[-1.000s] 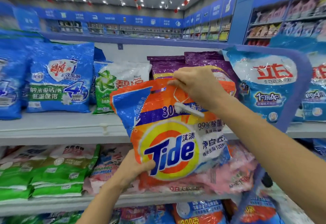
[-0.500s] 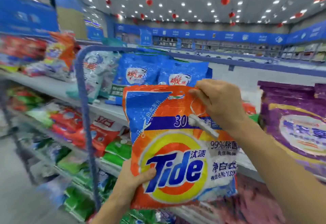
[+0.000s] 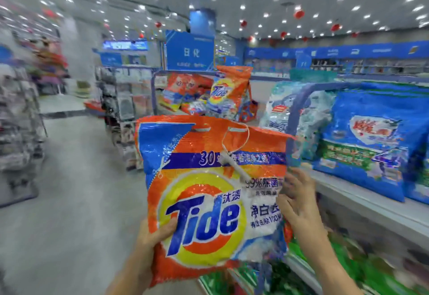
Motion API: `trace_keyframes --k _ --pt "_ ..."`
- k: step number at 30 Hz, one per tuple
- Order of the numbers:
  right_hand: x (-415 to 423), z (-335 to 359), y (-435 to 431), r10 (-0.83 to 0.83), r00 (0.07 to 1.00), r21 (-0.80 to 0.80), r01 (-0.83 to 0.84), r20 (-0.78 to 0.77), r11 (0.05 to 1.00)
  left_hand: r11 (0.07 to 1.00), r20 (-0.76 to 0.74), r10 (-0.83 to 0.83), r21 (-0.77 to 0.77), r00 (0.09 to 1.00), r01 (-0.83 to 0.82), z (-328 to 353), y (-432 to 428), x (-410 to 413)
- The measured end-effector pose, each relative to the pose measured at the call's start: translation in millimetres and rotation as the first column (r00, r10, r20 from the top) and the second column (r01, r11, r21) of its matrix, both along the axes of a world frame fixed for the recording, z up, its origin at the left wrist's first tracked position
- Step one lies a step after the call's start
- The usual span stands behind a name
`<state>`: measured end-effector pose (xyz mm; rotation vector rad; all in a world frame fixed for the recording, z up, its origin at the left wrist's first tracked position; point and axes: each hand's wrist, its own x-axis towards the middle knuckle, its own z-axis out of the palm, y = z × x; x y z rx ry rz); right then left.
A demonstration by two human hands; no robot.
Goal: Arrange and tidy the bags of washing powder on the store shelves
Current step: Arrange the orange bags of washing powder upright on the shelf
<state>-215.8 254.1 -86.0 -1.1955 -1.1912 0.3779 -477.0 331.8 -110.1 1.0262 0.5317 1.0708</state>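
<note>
Here, in the head view, we see a Tide washing powder bag (image 3: 209, 192) held upright in mid-air at the centre of the frame, out over the aisle floor (image 3: 69, 201) and just left of the shelf (image 3: 371, 204). The bag is orange and crinkled, with a blue wedge at its upper left corner crossed by a dotted cut line and a scissors mark. A dark blue band with "30" runs across it. Below the band sits a yellow and orange roundel bearing the blue word Tide, and the lower right part is white with Chinese print. A white cord handle (image 3: 234, 162) with a plastic grip hangs loose down the front from the punched holes at the top.

The left hand (image 3: 153, 236) grips the lower left corner: we see its thumb (image 3: 169, 227) pressed on the front by the letter T, while the other fingers are hidden behind the bag. The right hand (image 3: 299, 204) lies against the right edge, its fingers (image 3: 294, 185) fairly straight and a little spread; blur hides whether the thumb presses the front.

On the shelf stand blue detergent bags (image 3: 371, 141) and a paler bag (image 3: 278, 108) behind a blue rail (image 3: 293, 113). Green packs (image 3: 348, 266) lie blurred on the shelf below. Farther down the aisle we see a second Tide bag (image 3: 228, 92) among orange packs, under a blue hanging sign (image 3: 191, 53).
</note>
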Motion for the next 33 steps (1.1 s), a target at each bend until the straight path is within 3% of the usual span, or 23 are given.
trace_keyframes --k 4,7,13,22,29,33 --pt "-37.8 -18.4 87.2 0.267 0.928 -0.172 -0.316 -0.259 0.933 0.998 -0.010 -0.061 -0.028 0.998 0.061 13.5 60.4 -41.0" --pt "-57.5 -19.3 140.8 0.313 0.901 -0.169 -0.373 -0.300 0.912 0.997 -0.015 -0.053 -0.055 0.998 0.053 18.2 109.4 -56.9" --pt "-68.5 -4.8 243.0 0.004 0.973 -0.045 -0.014 -0.230 0.999 1.000 -0.062 -0.005 -0.015 0.998 0.004 21.1 217.2 -61.4" --pt "-34.4 32.0 386.6 -0.108 0.967 0.045 0.122 -0.232 0.992 1.000 -0.083 0.017 -0.015 0.996 -0.018 38.7 411.9 -20.8" --pt "1.3 78.0 465.8 -0.259 0.934 0.146 0.299 -0.244 0.943 0.983 -0.056 -0.136 0.115 0.989 0.142 77.0 540.2 49.0" --pt "25.4 97.7 501.2 -0.399 0.882 0.183 0.448 -0.252 0.875 0.948 -0.125 -0.234 0.192 0.964 0.255 99.3 615.3 107.7"
